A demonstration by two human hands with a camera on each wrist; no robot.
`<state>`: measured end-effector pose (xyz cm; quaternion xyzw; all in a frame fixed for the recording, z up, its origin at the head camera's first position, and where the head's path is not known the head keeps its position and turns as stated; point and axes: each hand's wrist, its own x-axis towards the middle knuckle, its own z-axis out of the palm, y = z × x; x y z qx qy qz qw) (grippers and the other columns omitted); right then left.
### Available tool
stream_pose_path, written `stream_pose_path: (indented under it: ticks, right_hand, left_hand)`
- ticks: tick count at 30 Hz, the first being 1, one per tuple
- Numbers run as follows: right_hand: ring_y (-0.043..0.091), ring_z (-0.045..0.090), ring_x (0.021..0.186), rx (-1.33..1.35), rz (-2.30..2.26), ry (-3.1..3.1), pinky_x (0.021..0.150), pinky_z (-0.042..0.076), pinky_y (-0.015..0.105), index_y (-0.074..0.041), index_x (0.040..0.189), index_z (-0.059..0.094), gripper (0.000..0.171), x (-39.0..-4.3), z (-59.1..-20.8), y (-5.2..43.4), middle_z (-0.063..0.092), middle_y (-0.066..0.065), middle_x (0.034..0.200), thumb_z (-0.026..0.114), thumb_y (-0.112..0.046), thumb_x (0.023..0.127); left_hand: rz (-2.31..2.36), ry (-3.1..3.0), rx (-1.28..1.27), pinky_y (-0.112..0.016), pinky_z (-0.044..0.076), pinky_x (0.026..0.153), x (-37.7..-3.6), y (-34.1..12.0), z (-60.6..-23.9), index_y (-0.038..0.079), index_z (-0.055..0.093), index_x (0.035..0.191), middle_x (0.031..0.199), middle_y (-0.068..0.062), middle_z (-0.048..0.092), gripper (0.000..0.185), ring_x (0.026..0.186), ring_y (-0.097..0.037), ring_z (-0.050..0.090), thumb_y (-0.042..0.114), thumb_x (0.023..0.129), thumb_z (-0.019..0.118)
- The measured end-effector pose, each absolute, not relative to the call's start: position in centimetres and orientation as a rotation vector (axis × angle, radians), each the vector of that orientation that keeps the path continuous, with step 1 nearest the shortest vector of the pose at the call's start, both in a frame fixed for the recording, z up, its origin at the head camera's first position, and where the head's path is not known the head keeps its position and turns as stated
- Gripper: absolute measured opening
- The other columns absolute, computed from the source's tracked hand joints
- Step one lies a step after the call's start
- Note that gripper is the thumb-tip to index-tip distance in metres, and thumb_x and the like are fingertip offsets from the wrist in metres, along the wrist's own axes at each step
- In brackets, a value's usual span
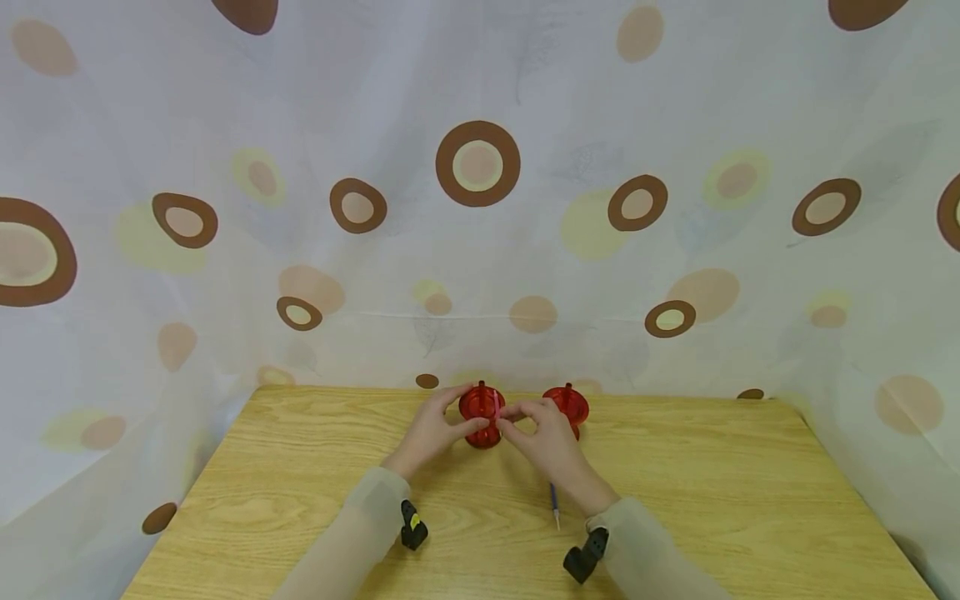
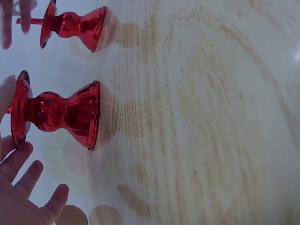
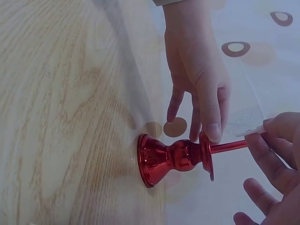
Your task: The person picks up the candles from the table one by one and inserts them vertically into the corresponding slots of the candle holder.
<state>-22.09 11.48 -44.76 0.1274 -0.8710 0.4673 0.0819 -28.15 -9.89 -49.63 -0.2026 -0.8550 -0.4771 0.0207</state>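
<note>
A shiny red candle holder (image 1: 480,433), with a flared base, a saucer-like top and an upright rod, stands near the table's back edge. My left hand (image 1: 438,425) grips its saucer rim, thumb on the near side and fingers round the far side. Between thumb and fingertips my right hand (image 1: 543,437) pinches a slim candle (image 1: 497,403), pink in the head view. Its thin white end (image 3: 251,131) shows in the right wrist view, close to the tip of the red rod (image 3: 228,146). A second red holder (image 1: 567,402) stands behind my right hand.
On the wooden table (image 1: 300,500), a thin blue stick with a white end (image 1: 554,504) lies by my right wrist. A pale curtain with brown and yellow ovals (image 1: 480,250) hangs behind the table and along both sides.
</note>
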Motion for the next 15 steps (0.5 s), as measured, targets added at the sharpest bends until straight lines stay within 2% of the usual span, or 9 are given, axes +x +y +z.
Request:
stream_pose_path:
  ticks: [6, 15]
  right_hand:
    - [0.027, 0.055, 0.119, 0.379, 1.405, -2.606, 0.099, 0.047, 0.057, -0.017, 0.105, 0.079, 0.010, -22.54, -44.69, 11.42, 0.075, -0.005, 0.105, 0.076, -0.022, 0.097]
    - [0.027, 0.055, 0.123, 0.394, 1.433, -2.589, 0.105, 0.042, 0.059, -0.013, 0.108, 0.079, 0.014, -22.96, -44.27, 11.32, 0.074, -0.004, 0.104, 0.076, -0.022, 0.097]
  left_hand:
    - [-1.504, -2.640, -0.644, -0.056, 0.039, 0.117, -28.20, -9.99, -49.64, 0.007, 0.055, 0.151, 0.150, -0.011, 0.058, 0.071, 0.142, -0.031, 0.050, 0.034, 0.092, 0.082]
    - [-1.495, -2.652, -0.642, -0.056, 0.040, 0.116, -28.24, -9.92, -49.60, 0.005, 0.054, 0.151, 0.150, -0.012, 0.058, 0.071, 0.142, -0.032, 0.050, 0.034, 0.092, 0.082]
